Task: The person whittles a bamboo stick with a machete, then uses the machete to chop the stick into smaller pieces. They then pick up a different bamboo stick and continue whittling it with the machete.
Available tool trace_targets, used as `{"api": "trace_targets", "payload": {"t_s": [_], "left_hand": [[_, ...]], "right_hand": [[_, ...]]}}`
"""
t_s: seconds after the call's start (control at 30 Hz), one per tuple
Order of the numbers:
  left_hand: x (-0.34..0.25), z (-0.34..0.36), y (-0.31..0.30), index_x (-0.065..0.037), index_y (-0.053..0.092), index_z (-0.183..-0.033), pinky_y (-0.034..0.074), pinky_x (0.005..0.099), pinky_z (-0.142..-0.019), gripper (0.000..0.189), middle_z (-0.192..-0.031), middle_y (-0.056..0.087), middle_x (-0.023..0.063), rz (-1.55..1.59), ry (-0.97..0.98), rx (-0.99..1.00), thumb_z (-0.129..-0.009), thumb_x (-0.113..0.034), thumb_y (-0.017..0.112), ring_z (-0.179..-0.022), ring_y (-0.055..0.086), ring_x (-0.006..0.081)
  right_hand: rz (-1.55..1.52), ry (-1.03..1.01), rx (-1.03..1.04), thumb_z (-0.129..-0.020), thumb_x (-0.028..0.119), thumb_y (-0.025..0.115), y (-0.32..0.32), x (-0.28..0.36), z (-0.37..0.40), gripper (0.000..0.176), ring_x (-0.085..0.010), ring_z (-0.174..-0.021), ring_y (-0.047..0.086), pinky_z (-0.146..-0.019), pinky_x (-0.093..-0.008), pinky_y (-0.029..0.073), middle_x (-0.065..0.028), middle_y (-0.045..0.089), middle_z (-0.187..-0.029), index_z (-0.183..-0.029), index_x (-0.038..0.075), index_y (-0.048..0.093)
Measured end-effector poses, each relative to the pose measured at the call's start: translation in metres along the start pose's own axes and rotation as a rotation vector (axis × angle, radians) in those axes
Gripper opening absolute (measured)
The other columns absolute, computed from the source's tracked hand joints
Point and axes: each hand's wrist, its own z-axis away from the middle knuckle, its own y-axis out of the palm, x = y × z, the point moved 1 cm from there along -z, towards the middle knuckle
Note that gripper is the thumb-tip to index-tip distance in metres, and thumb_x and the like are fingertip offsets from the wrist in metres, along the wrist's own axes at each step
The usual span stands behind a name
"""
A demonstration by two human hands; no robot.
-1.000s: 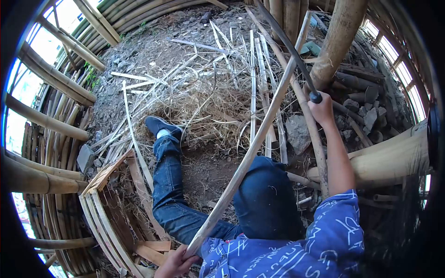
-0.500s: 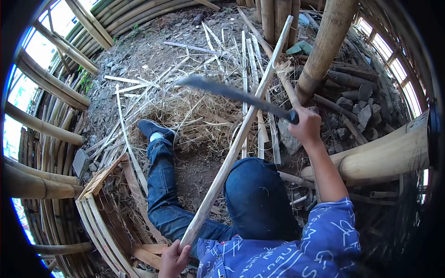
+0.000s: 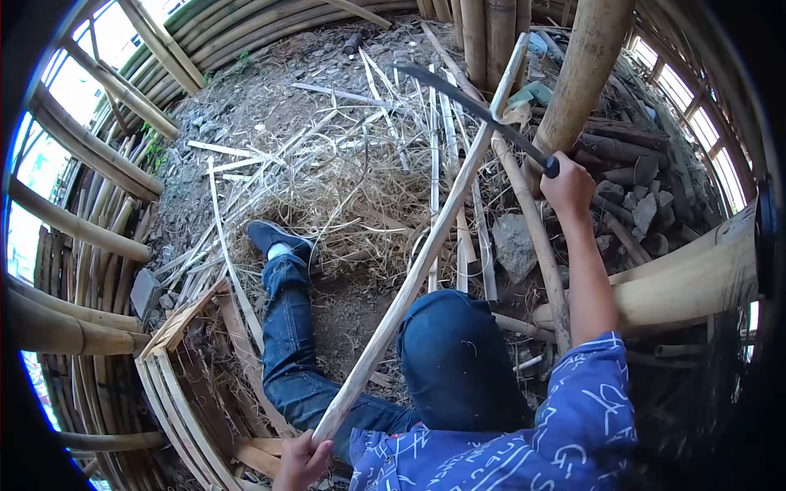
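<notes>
A long pale wooden stick [image 3: 409, 286] slants up from lower left to upper right. My left hand [image 3: 304, 460] is closed round its lower end, beside my hip. In my right hand [image 3: 569, 182] is the black handle of a machete [image 3: 467, 101], its dark blade pointing up and left. The blade meets the stick near the upper end, where a notch or pale cut surface shows. Just past that contact, a pole tied with pale fibre [image 3: 514, 114] lies under the stick.
Pale split strips [image 3: 434, 180] and a heap of shavings [image 3: 352, 196] cover the ground ahead. A slatted wooden crate [image 3: 184, 409] stands at left. A thick bamboo post [image 3: 581, 78] rises at right, near broken rocks [image 3: 643, 204]. Bamboo poles [image 3: 82, 217] line the left side.
My right hand has moved up and slightly right. The machete has swung from across the stick's middle to near its upper end. My left hand holds the stick almost unchanged.
</notes>
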Motion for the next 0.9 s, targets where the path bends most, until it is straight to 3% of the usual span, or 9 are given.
{"api": "trace_targets", "payload": {"t_s": [0.13, 0.23, 0.47, 0.5, 0.6, 0.67, 0.9], "left_hand": [[0.013, 0.001, 0.004, -0.002, 0.050, -0.066, 0.038, 0.0343, -0.043, 0.032, -0.048, 0.046, 0.0101, 0.011, 0.037, -0.051, -0.084, -0.020, 0.070, -0.040, 0.046, 0.0185], [0.023, 0.001, 0.007, -0.002, 0.049, -0.065, 0.038, 0.0342, -0.043, 0.033, -0.048, 0.045, 0.0109, -0.061, 0.063, -0.074, -0.083, -0.020, 0.070, -0.040, 0.047, 0.0196], [0.014, 0.001, 0.009, -0.002, 0.048, -0.065, 0.037, 0.0339, -0.042, 0.034, -0.048, 0.044, 0.0116, -0.102, 0.076, -0.107, -0.083, -0.019, 0.071, -0.040, 0.046, 0.0230], [0.014, 0.002, 0.011, -0.001, 0.047, -0.064, 0.037, 0.0351, -0.043, 0.038, -0.049, 0.044, 0.0127, -0.055, 0.050, -0.085, -0.082, -0.024, 0.072, -0.040, 0.046, 0.0254], [0.002, 0.007, 0.013, -0.001, 0.048, -0.066, 0.038, 0.0367, -0.044, 0.040, -0.050, 0.045, 0.0143, -0.015, 0.007, -0.051, -0.082, -0.029, 0.072, -0.042, 0.047, 0.0282], [-0.010, 0.012, 0.010, -0.001, 0.049, -0.071, 0.038, 0.0376, -0.045, 0.037, -0.052, 0.047, 0.0151, -0.058, -0.013, -0.024, -0.084, -0.029, 0.070, -0.043, 0.048, 0.0291], [-0.028, 0.024, 0.001, -0.003, 0.055, -0.087, 0.041, 0.0407, -0.048, 0.027, -0.058, 0.054, 0.0180, -0.169, -0.039, 0.027, -0.089, -0.028, 0.065, -0.048, 0.053, 0.0322]], "right_hand": [[-0.154, 0.037, 0.048, -0.076, 0.018, 0.062, 0.023, -0.012, 0.017, 0.010, -0.0418, -0.075, 0.063, -0.065, -0.0518, 0.049, -0.0190, 0.064, -0.072, -0.075, 0.008, 0.062], [-0.451, 0.096, 0.167, -0.074, 0.013, 0.058, 0.027, -0.012, 0.026, 0.011, -0.0440, -0.076, 0.060, -0.063, -0.0470, 0.047, -0.0223, 0.061, -0.071, -0.072, 0.003, 0.062], [-0.381, 0.083, 0.044, -0.074, 0.011, 0.060, 0.011, 0.001, 0.038, 0.009, -0.0435, -0.074, 0.060, -0.062, -0.0475, 0.047, -0.0213, 0.061, -0.070, -0.071, 0.003, 0.059], [-0.379, 0.080, 0.044, -0.074, 0.011, 0.060, 0.008, 0.004, 0.040, 0.009, -0.0435, -0.074, 0.060, -0.062, -0.0475, 0.047, -0.0213, 0.061, -0.070, -0.071, 0.003, 0.059], [-0.335, 0.013, 0.044, -0.074, 0.011, 0.062, -0.004, 0.016, 0.049, 0.006, -0.0414, -0.072, 0.061, -0.062, -0.0477, 0.048, -0.0183, 0.063, -0.071, -0.074, 0.005, 0.059], [-0.326, -0.136, -0.006, -0.072, 0.010, 0.062, -0.013, 0.023, 0.054, 0.007, -0.0396, -0.069, 0.062, -0.061, -0.0479, 0.049, -0.0152, 0.064, -0.072, -0.078, 0.008, 0.060], [-0.165, -0.511, -0.083, -0.062, 0.009, 0.067, -0.050, 0.036, 0.057, 0.018, -0.0269, -0.063, 0.059, -0.058, -0.0388, 0.045, -0.0068, 0.055, -0.067, -0.079, 0.009, 0.059]]}}
